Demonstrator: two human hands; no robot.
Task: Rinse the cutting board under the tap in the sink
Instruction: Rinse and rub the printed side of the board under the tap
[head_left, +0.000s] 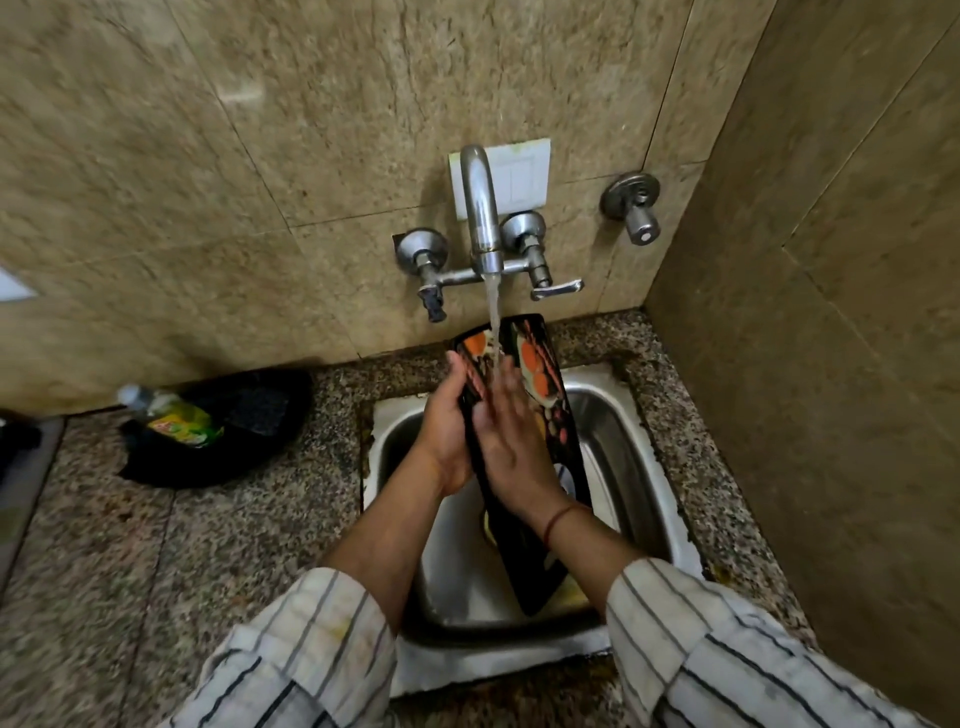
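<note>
A long black cutting board (540, 364) with orange and white printed food pictures stands tilted in the steel sink (618, 441), its top end leaning toward the wall. Water runs from the chrome tap (480, 208) onto the board's upper part. My left hand (447, 421) grips the board's left edge from behind. My right hand (511, 441) lies flat on the board's face, fingers together and pointing up into the stream. The board's lower end rests near the sink's front.
A green dish-soap bottle (176, 415) lies on a black pan or bag (234, 431) on the speckled granite counter (208, 530) at the left. A second valve (636, 208) juts from the wall at the right. Tiled walls close in behind and to the right.
</note>
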